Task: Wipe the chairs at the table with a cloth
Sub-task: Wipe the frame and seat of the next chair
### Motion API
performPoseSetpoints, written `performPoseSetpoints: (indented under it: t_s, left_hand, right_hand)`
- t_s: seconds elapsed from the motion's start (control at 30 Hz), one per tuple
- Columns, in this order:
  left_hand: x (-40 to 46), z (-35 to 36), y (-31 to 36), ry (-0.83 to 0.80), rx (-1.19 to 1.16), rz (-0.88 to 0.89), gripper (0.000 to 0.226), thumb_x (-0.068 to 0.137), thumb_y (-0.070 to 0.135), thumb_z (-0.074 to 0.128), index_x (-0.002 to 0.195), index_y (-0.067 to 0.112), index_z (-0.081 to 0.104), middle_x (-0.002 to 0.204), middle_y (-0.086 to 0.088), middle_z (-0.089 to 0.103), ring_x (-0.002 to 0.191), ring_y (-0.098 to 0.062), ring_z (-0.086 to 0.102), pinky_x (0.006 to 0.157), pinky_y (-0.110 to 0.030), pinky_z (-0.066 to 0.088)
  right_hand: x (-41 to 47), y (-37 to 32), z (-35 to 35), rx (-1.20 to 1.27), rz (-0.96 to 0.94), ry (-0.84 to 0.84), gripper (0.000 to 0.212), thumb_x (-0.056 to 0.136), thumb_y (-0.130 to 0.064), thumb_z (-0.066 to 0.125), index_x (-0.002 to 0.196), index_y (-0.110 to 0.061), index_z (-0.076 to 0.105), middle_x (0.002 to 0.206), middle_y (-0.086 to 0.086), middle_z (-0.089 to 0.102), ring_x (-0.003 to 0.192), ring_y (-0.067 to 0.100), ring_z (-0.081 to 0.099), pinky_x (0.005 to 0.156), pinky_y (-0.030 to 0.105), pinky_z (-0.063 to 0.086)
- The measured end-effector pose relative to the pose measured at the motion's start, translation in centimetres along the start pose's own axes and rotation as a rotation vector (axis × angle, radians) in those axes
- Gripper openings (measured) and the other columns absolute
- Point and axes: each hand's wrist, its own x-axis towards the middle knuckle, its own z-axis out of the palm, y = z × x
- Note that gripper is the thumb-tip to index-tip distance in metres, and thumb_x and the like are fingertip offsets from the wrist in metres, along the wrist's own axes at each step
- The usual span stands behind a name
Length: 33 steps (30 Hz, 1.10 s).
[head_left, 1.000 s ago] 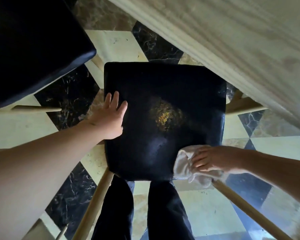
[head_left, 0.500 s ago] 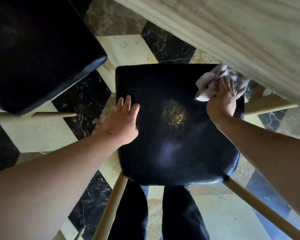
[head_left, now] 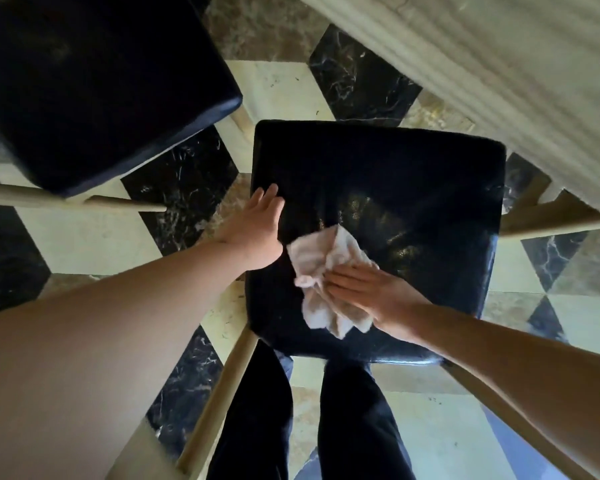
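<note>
Checkered marble floor (head_left: pixel 84 240) is seen beneath a pale wooden table (head_left: pixel 499 81), with a second dark chair (head_left: pixel 84 91) at upper left. Between them, the black chair seat (head_left: pixel 395 188) being wiped is held steady at its left edge by the left hand (head_left: pixel 257 233), laid flat with fingers together and gripping nothing. The cloth (head_left: pixel 326 271), half a second ago at the far right corner by the table, has been swept to the near-left part, pressed flat under the right hand (head_left: pixel 368 292). Most of the seat is judged covered; the other chair probably remains.
</note>
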Motion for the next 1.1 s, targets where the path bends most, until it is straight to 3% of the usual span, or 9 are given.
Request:
performPoseSetpoints:
  t_s: [0.13,0.2,0.3,0.4,0.7,0.83,0.93,1.03,1.1]
  left_hand:
    - [0.0,0.2,0.0,0.003,0.04,-0.025,0.073,0.094,0.008,0.047,0.158,0.014,0.011,0.17,0.001,-0.011,0.156,-0.021,-0.009,0.123,-0.046,0.021]
    - [0.1,0.4,0.5,0.033,0.031,-0.046,0.07,0.093,0.007,0.047,0.156,0.013,0.015,0.17,0.0,-0.009,0.156,-0.021,-0.008,0.122,-0.044,0.021]
    - [0.1,0.6,1.0,0.054,0.006,-0.063,0.069,0.091,0.002,0.046,0.154,0.012,0.018,0.17,-0.001,-0.009,0.156,-0.022,-0.008,0.12,-0.04,0.023]
    - [0.1,0.6,1.2,0.034,-0.031,-0.082,0.072,0.091,0.0,0.045,0.155,0.012,0.016,0.17,0.001,-0.011,0.156,-0.021,-0.01,0.12,-0.04,0.024]
    - [-0.4,-0.4,1.0,-0.082,0.016,-0.049,0.079,0.094,0.002,0.05,0.159,0.009,0.006,0.169,-0.006,-0.017,0.155,-0.025,-0.012,0.125,-0.042,0.015]
    - [-1.9,-1.0,1.9,-0.101,0.031,-0.003,0.087,0.093,0.001,0.053,0.161,0.018,0.002,0.17,-0.005,-0.005,0.156,-0.028,0.004,0.123,-0.043,0.022]
    - [-4.6,-3.0,3.2,-0.19,-0.048,0.169,0.1,0.083,-0.01,0.052,0.161,0.031,0.004,0.17,0.002,0.008,0.155,-0.023,0.013,0.12,-0.043,0.031]
    - [-7.5,-6.0,3.6,-0.265,-0.072,0.281,0.107,0.078,-0.011,0.05,0.158,0.044,0.007,0.166,0.012,0.017,0.154,-0.016,0.013,0.115,-0.044,0.037]
    - [-9.2,-8.7,4.0,-0.264,-0.105,0.306,0.106,0.077,-0.005,0.061,0.157,0.045,0.012,0.16,0.011,0.031,0.149,-0.016,0.026,0.111,-0.039,0.041]
  right_hand:
    - [-8.8,5.1,-1.2,-0.202,-0.093,-0.128,0.09,0.063,0.012,0.083,0.143,-0.017,0.054,0.152,0.001,0.048,0.141,0.019,0.041,0.119,0.035,0.022]
    - [-9.4,8.1,-2.4,-0.151,0.138,-0.011,0.097,0.054,0.023,0.078,0.141,-0.014,0.053,0.147,0.006,0.053,0.137,0.023,0.046,0.12,0.036,0.019]
    - [-4.2,8.2,-3.0,0.046,0.613,0.289,0.075,0.075,0.016,0.061,0.146,-0.004,0.046,0.149,0.016,0.049,0.144,0.033,0.039,0.119,0.049,0.029]
    - [3.1,2.9,-2.4,0.345,1.0,0.486,0.074,0.08,0.012,0.048,0.152,-0.003,0.037,0.161,0.012,0.032,0.152,0.026,0.02,0.124,0.039,0.018]
    - [1.5,-8.9,1.2,0.448,0.475,0.132,0.074,0.077,0.003,0.057,0.148,-0.017,0.049,0.155,-0.001,0.045,0.144,0.018,0.039,0.121,0.03,0.018]
    - [1.3,-7.8,-1.4,0.732,0.674,0.022,0.068,0.085,0.002,0.05,0.14,-0.036,0.054,0.137,-0.007,0.062,0.119,0.02,0.061,0.097,0.029,0.051]
    - [2.1,-6.5,-4.9,1.06,0.851,0.014,0.063,0.085,0.01,0.045,0.131,-0.03,0.063,0.106,-0.001,0.07,0.085,0.016,0.06,0.064,0.014,0.044]
    - [1.9,-6.5,-10.7,1.449,0.879,0.111,0.056,0.084,0.018,0.044,0.111,-0.024,0.071,0.09,0.003,0.073,0.076,0.015,0.062,0.062,0.019,0.049]
    - [2.0,-6.5,-15.3,1.485,0.81,0.16,0.058,0.083,0.014,0.046,0.112,-0.029,0.071,0.103,-0.002,0.076,0.093,0.009,0.069,0.077,0.018,0.054]
